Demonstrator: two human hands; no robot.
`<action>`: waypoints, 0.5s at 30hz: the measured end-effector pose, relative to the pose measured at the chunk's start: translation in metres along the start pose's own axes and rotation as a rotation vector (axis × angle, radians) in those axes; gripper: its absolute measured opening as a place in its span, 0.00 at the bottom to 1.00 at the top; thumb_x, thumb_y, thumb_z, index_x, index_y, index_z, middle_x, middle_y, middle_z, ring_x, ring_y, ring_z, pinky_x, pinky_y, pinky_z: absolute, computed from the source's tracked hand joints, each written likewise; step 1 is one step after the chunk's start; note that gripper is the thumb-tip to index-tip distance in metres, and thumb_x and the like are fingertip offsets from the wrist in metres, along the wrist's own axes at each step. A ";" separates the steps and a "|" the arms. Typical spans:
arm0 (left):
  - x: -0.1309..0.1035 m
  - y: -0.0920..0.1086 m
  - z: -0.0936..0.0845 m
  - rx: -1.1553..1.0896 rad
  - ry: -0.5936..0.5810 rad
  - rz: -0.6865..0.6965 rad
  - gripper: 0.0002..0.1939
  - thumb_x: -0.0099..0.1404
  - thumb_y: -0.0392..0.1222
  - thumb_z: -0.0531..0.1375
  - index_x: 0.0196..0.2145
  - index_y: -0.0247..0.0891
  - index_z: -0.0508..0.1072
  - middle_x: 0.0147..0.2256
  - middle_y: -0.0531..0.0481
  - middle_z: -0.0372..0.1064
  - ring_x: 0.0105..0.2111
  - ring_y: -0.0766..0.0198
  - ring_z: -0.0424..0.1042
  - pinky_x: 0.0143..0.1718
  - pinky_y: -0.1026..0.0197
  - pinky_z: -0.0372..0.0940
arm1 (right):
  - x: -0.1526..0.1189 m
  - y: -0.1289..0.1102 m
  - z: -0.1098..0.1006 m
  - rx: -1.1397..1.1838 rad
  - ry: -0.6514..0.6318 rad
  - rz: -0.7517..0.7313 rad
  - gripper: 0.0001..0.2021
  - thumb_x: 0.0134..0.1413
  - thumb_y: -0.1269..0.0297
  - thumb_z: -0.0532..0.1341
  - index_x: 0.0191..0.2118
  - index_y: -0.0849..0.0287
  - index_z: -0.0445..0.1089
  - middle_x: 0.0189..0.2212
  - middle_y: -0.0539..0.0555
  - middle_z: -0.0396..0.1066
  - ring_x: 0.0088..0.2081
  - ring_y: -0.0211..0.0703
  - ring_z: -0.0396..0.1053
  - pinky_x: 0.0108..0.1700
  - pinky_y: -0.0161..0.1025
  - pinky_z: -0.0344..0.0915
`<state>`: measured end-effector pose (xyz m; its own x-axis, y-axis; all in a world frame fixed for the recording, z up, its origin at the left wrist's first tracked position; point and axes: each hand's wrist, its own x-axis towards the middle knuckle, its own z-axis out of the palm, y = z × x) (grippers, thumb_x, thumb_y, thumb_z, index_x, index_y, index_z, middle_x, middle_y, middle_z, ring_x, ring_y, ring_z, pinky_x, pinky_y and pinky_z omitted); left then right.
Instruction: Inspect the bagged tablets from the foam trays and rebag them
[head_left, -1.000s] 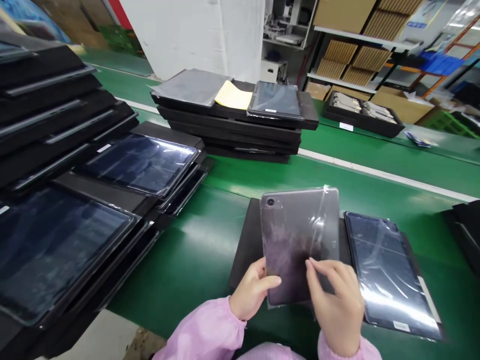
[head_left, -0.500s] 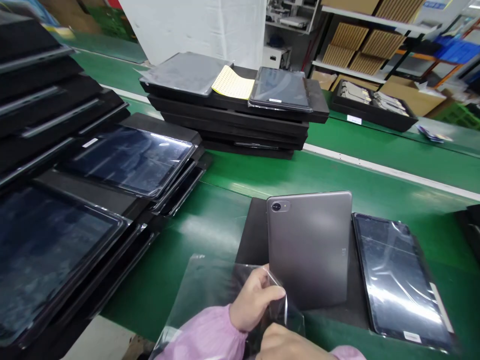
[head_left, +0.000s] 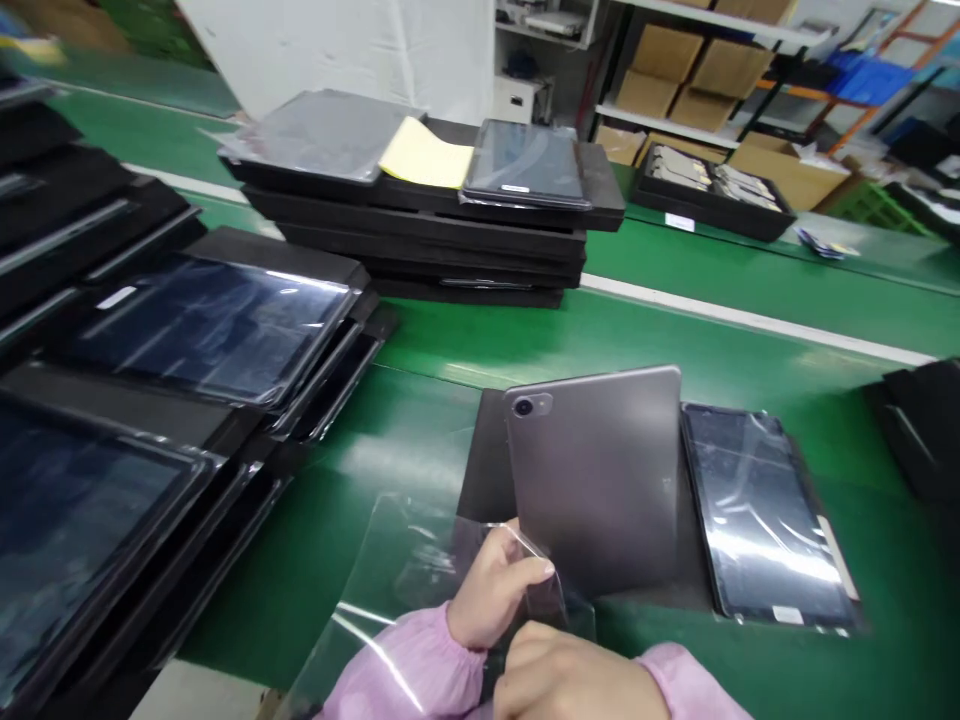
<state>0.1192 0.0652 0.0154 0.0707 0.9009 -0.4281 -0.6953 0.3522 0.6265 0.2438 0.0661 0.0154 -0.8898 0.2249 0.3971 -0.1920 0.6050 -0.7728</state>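
My left hand [head_left: 495, 588] is closed, pinching a clear plastic sleeve [head_left: 390, 560] between thumb and fingers. The sleeve spreads to the left over the green surface and across my forearm. Just beyond these fingers a grey tablet [head_left: 600, 480] is tilted up, its back and corner camera facing me; I cannot tell whether my fingers touch it. Close below, my right hand [head_left: 577, 675] is curled near the sleeve's right part, knuckles up. Its fingertips are hidden, and so is whatever they hold. Under the tablet lies a dark mat [head_left: 480, 470].
Right of the grey tablet, a film-wrapped tablet [head_left: 761, 520] lies face up. Stacked black trays with tablets [head_left: 217, 320] fill the left side. Behind stands another black stack [head_left: 435, 235] bearing tablets and a yellow label sheet [head_left: 427, 155]. A parts tray [head_left: 712, 195] sits at back right.
The view has shifted, so the scene sits further left and slightly higher. Both hands hold nearly the same pose; my right hand shows more fully. The grey tablet remains tilted up.
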 end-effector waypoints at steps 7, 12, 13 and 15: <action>-0.005 0.008 -0.003 0.090 0.223 -0.118 0.19 0.44 0.40 0.70 0.37 0.36 0.78 0.34 0.48 0.79 0.39 0.52 0.78 0.47 0.53 0.70 | 0.023 0.003 0.006 -0.122 -0.059 0.088 0.07 0.53 0.62 0.69 0.28 0.55 0.73 0.25 0.43 0.75 0.30 0.33 0.71 0.44 0.32 0.64; 0.000 0.006 -0.008 0.114 0.202 -0.119 0.22 0.41 0.41 0.72 0.36 0.37 0.76 0.35 0.47 0.79 0.43 0.49 0.77 0.50 0.50 0.69 | 0.027 -0.001 0.008 -0.223 -0.057 0.080 0.07 0.55 0.62 0.66 0.27 0.54 0.72 0.24 0.42 0.75 0.28 0.33 0.69 0.41 0.35 0.65; 0.001 0.006 -0.009 0.130 0.198 -0.113 0.22 0.41 0.41 0.72 0.37 0.37 0.76 0.35 0.47 0.79 0.43 0.50 0.77 0.50 0.51 0.70 | 0.028 -0.002 0.006 -0.224 -0.050 0.072 0.07 0.55 0.63 0.66 0.27 0.54 0.72 0.24 0.42 0.75 0.28 0.33 0.69 0.42 0.35 0.64; 0.001 0.006 -0.008 0.150 0.216 -0.062 0.20 0.43 0.41 0.71 0.37 0.37 0.76 0.35 0.48 0.79 0.42 0.52 0.77 0.49 0.53 0.70 | 0.030 -0.007 -0.003 -0.173 0.021 0.030 0.08 0.58 0.63 0.65 0.27 0.55 0.72 0.24 0.43 0.74 0.28 0.32 0.70 0.44 0.34 0.65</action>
<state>0.1096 0.0664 0.0135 -0.0554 0.8073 -0.5876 -0.5795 0.4532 0.6773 0.2200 0.0704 0.0344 -0.8848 0.2597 0.3868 -0.0899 0.7194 -0.6887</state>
